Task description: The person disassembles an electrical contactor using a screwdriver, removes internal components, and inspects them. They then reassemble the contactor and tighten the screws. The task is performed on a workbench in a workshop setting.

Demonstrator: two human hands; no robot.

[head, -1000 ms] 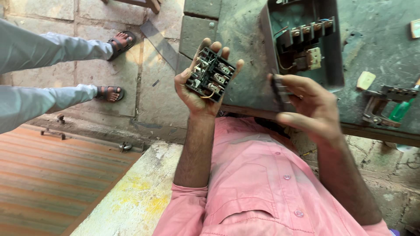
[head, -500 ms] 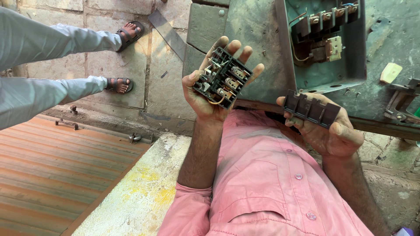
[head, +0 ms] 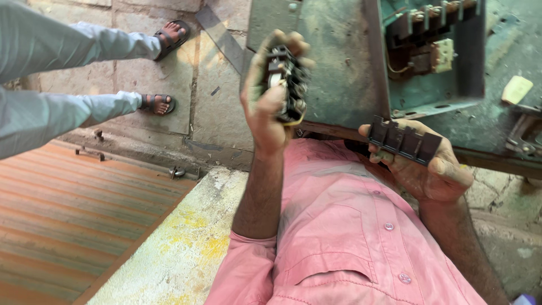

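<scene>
Black plastic and bits of brass fill both hands of the person in the pink shirt [head: 350, 237]. The left hand [head: 265, 107] is raised above the chest, its grip wrapped tight around a blocky black electrical switch unit [head: 288, 85], fingers curled over the top and thumb pressed on the near side, so the piece sits edge-on and is blurred. The right hand [head: 429, 164] rests lower, just off the shirt, palm up, its grip loosely cupped under a long dark ribbed cover strip [head: 403, 140] that lies across the fingers. The two hands are near each other but apart. Beyond them lies a worn green metal tabletop [head: 333, 73] carrying an open green switch box [head: 432, 51] with dark fittings inside. Off to the side, another person's light blue trouser legs [head: 56, 79] and sandalled feet [head: 161, 70] stand on the stone floor [head: 209, 113].
</scene>
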